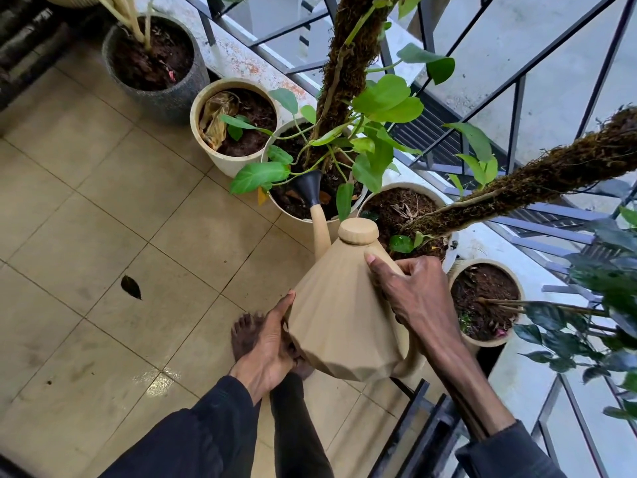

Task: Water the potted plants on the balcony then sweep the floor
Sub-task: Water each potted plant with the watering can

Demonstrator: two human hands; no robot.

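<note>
Two hands carry the watering can (341,315), tilted forward, its black rose (308,188) low over the soil of the white pot (291,215) that holds the moss pole (344,63). The flow of water is too fine to make out.

Step in hand, by my reading: watering this pot. To do it well:
- Hold the rose over bare soil, not over the leaves.
- Tip by small amounts so the soil soaks without spilling past the rim onto the tiled floor (103,201).
- Steer the spout clear of the pole and the vine stems.

Grip: your right hand (410,291) is wrapped round the can's handle behind the lid (357,230), thumb laid along the handle's top. The can's body hangs below and left of those fingers. Your left hand (269,343) cups the lower left side, thumb straight up the wall and fingers bent under the base edge. The body sits between the two hands. Let the left hand set the tilt.

Outward: a cream pot (220,163) with a dry leaf stands just beside the watered one, and a grey pot (179,98) stands farther along. Two more pots stand to your right by the railing (517,108). One fallen leaf (131,287) lies on the tiles, well apart from the pots, for the sweep.
</note>
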